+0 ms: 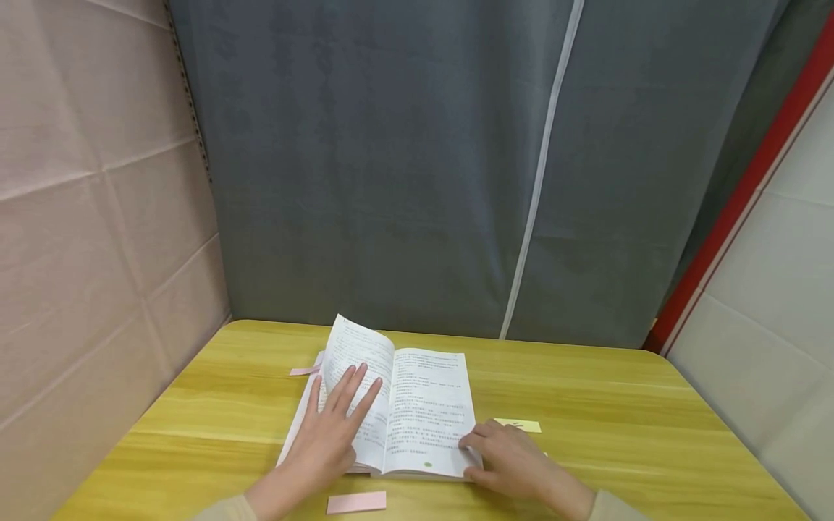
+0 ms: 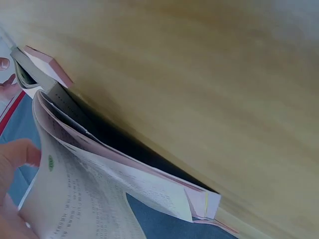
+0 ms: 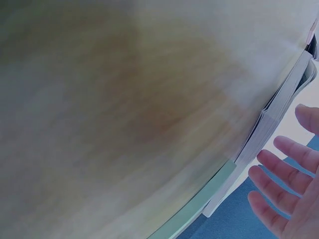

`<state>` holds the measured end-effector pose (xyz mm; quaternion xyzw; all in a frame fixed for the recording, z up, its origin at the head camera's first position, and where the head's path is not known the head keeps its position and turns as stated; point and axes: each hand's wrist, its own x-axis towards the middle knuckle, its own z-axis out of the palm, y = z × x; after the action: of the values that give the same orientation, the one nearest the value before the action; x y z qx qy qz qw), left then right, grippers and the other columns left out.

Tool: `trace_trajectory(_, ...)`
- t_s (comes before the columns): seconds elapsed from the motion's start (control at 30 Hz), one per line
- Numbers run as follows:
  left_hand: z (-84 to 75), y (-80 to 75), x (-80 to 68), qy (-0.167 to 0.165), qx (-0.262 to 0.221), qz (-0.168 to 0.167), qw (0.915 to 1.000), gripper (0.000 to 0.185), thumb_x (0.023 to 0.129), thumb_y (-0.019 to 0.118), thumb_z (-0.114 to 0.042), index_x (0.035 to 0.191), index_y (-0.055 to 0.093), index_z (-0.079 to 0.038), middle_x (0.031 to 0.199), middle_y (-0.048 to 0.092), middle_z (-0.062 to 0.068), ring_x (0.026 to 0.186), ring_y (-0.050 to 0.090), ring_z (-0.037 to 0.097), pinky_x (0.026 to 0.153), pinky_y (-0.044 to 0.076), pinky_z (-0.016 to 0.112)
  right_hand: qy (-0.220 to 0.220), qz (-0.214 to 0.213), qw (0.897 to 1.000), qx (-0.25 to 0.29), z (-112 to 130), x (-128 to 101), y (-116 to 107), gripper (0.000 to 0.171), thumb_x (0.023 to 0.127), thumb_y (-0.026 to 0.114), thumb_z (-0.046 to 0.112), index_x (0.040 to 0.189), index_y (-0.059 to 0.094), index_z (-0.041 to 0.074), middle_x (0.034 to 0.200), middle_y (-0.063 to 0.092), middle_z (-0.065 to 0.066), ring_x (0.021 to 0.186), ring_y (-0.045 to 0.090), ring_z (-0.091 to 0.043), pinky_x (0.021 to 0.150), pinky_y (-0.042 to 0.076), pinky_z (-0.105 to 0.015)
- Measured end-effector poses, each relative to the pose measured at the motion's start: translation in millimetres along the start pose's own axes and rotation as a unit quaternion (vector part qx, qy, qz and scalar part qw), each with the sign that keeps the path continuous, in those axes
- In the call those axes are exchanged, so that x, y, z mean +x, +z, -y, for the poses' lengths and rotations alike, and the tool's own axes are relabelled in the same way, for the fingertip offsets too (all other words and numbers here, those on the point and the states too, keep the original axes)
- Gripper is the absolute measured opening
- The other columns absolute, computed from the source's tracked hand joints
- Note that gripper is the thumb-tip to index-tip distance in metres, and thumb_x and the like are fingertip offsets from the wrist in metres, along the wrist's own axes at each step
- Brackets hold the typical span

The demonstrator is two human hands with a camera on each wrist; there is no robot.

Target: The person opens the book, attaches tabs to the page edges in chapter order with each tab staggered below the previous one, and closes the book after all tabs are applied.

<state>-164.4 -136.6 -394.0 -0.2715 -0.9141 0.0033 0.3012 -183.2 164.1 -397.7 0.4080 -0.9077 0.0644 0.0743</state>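
An open book (image 1: 433,405) with printed pages lies on the table. Its left leaf (image 1: 352,344) lifts at the top outer corner, and in the left wrist view that page (image 2: 89,199) bows away from the pages below. My left hand (image 1: 326,441) rests on this leaf, fingers spread and straight. At the lower right corner of the book, my right hand (image 1: 511,459) touches the page edge with loosely bent fingers. The right wrist view shows those fingers (image 3: 286,172) apart, beside the book's page block (image 3: 271,119), with nothing gripped.
A pink sticky-note pad (image 1: 356,502) lies in front of the book. Beyond my right hand is a yellow sticky-note pad (image 1: 524,425), partly covered by the hand. Pink paper (image 1: 303,371) sticks out at the book's left side. A grey curtain (image 1: 391,181) hangs behind the wooden table (image 1: 586,391).
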Motion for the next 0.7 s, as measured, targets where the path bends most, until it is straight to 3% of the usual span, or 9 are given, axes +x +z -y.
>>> trace_trajectory(0.1,-0.5,0.1,0.4,0.002,0.014,0.023,0.9996,0.1,0.048,0.065,-0.005,0.139,0.025,-0.014,0.145,0.005,0.012,0.13,0.009,0.03,0.093,0.005,0.062,0.001,0.001,1.0,0.001,0.0,0.1,-0.7,0.031,0.078,0.061,0.038,0.099,0.063,0.015,0.093,0.057,0.007,0.083,0.049,-0.009,0.062,0.041,-0.029)
trace_trajectory(0.23,0.1,-1.8,1.3,0.01,0.034,0.052,0.998,0.099,0.049,0.077,-0.024,0.137,0.032,-0.015,0.145,0.005,0.012,0.13,0.005,0.031,0.091,0.0,0.064,0.004,0.006,1.0,0.001,-0.4,0.0,-1.2,0.032,0.078,0.061,0.039,0.099,0.063,0.015,0.093,0.056,0.007,0.083,0.049,-0.009,0.062,0.042,-0.029)
trace_trajectory(0.37,0.3,-3.7,2.2,0.017,0.052,0.077,0.9955,0.096,0.051,0.078,-0.038,0.135,0.037,-0.017,0.145,0.004,0.012,0.13,0.004,0.032,0.092,-0.001,0.064,0.005,0.008,1.0,-0.001,-0.6,0.0,-0.7,0.032,0.078,0.06,0.039,0.1,0.063,0.015,0.093,0.056,0.007,0.083,0.049,-0.009,0.062,0.041,-0.029)
trace_trajectory(0.5,-2.7,-0.7,3.2,0.033,0.043,0.104,0.9931,0.088,0.056,0.076,-0.037,0.134,0.039,-0.016,0.145,0.01,0.012,0.13,0.008,0.032,0.093,0.003,0.062,0.004,0.009,1.0,-0.001,-0.4,0.2,-0.8,0.033,0.078,0.06,0.04,0.1,0.063,0.015,0.093,0.056,0.007,0.083,0.049,-0.009,0.062,0.041,-0.029)
trace_trajectory(0.7,-16.1,7.4,8.4,0.069,0.009,0.141,0.9875,0.072,0.061,0.071,-0.021,0.128,0.045,-0.014,0.137,0.033,0.009,0.125,0.027,0.028,0.094,0.021,0.054,0.008,0.013,1.0,-0.002,0.1,0.2,-1.0,0.033,0.078,0.06,0.041,0.1,0.063,0.016,0.094,0.056,0.007,0.083,0.049,-0.009,0.063,0.042,-0.03)
